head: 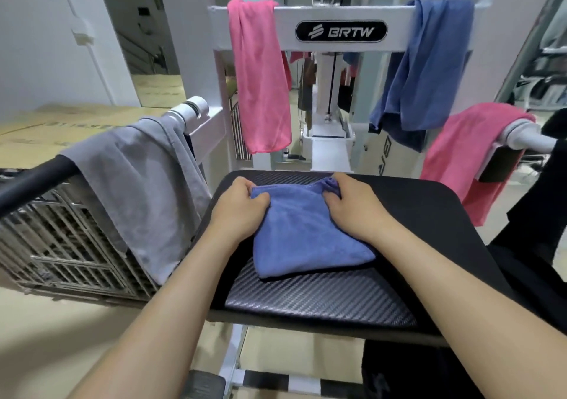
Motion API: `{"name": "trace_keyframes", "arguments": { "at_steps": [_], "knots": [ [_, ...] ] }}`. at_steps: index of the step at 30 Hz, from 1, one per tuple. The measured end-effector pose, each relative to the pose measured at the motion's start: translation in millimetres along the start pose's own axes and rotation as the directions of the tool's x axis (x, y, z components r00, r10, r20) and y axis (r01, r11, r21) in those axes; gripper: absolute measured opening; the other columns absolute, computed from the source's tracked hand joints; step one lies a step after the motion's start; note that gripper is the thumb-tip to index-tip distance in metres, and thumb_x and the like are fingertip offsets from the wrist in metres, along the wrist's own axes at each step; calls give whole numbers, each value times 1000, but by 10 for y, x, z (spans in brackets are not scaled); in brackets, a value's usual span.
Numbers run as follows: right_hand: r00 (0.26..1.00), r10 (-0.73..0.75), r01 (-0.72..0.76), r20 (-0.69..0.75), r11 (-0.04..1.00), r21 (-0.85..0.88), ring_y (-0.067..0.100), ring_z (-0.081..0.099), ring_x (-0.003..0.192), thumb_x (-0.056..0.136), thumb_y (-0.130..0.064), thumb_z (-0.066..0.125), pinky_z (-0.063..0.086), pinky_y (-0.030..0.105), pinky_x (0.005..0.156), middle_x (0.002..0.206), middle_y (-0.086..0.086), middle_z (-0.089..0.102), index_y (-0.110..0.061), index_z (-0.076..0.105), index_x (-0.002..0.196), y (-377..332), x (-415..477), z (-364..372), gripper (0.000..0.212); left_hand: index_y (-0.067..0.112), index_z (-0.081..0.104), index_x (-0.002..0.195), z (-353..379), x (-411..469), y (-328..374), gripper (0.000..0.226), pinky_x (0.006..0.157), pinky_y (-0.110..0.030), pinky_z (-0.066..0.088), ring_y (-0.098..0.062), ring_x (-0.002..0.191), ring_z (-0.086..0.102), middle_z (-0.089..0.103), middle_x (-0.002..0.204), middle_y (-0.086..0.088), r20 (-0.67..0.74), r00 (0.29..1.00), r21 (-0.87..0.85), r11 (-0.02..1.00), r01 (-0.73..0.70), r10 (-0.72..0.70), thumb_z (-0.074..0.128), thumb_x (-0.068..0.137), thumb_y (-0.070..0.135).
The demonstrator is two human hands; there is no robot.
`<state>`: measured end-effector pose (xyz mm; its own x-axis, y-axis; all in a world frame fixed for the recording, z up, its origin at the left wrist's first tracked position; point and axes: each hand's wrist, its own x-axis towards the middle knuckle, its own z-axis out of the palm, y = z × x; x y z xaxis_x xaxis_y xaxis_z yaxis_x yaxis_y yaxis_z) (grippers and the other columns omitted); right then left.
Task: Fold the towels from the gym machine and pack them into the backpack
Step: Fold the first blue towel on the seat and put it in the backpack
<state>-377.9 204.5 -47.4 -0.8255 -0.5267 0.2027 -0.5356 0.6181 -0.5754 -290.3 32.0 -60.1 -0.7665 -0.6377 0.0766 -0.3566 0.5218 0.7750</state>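
Note:
A folded blue towel (303, 233) lies on the black padded seat (322, 300) of the gym machine. My left hand (242, 205) grips its far left corner with curled fingers. My right hand (352, 205) grips its far right corner, where the cloth bunches up. On the machine's white crossbar (340, 30) hang a pink towel (260, 76) at the left and a darker blue towel (426, 70) at the right. A grey towel (144, 190) drapes over the left handle bar. Another pink towel (472, 159) drapes over the right handle. The backpack is not clearly seen.
A metal wire cage (61, 251) stands on the floor at the left, under the grey towel. Something dark (546, 214) sits at the right edge beside the seat. Cardboard boxes (40, 135) lie at the back left. The machine's white column (328, 107) rises behind the seat.

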Motion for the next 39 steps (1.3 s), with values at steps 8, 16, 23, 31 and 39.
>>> {"name": "trace_keyframes", "arguments": {
  "at_steps": [8, 16, 23, 31, 39],
  "knots": [
    [1000, -8, 9, 19, 999, -54, 34, 58, 96, 96, -17, 41, 41, 34, 74, 114, 14, 63, -13, 44, 110, 4, 56, 20, 15, 15, 61, 89, 1, 56, 60, 23, 73, -35, 44, -30, 94, 59, 67, 93, -3, 67, 972, 339, 911, -233, 224, 48, 90, 35],
    [965, 210, -146, 158, 928, -342, 30, 57, 96, 87, -46, 53, 45, 38, 75, 118, 12, 56, -14, 51, 119, -10, 103, -159, 45, 21, 62, 110, 29, 71, -61, 31, 84, -41, 47, -29, 105, 54, 59, 105, -8, 88, 917, 422, 819, -389, 390, 51, 91, 43],
    [900, 264, -181, 347, 950, -253, 26, 66, 77, 72, -36, 73, 52, 36, 68, 85, 6, 69, -7, 66, 91, -201, 244, -306, 35, 21, 63, 76, -165, -203, 56, 22, 65, -30, 42, -22, 81, 61, 64, 73, 5, 274, 950, 285, 931, -228, 149, 62, 73, 42],
    [870, -159, 143, 467, 987, 70, 9, 53, 77, 83, -19, 63, 44, 30, 74, 83, -8, 58, -21, 57, 96, -515, 177, -202, 14, 39, 44, 110, -342, -546, -53, 48, 89, -44, 53, -21, 94, 65, 68, 107, -5, 368, 877, -397, 905, -151, 308, 69, 70, 30],
    [832, 51, -392, 552, 759, 521, 15, 65, 95, 85, -24, 72, 54, 33, 80, 116, -2, 66, -30, 56, 124, -144, 209, -288, 43, 35, 53, 91, -264, -342, -223, 36, 85, -31, 42, -9, 85, 52, 58, 98, 6, -29, 933, -560, 767, -312, 358, 51, 90, -1]
  ]
}}
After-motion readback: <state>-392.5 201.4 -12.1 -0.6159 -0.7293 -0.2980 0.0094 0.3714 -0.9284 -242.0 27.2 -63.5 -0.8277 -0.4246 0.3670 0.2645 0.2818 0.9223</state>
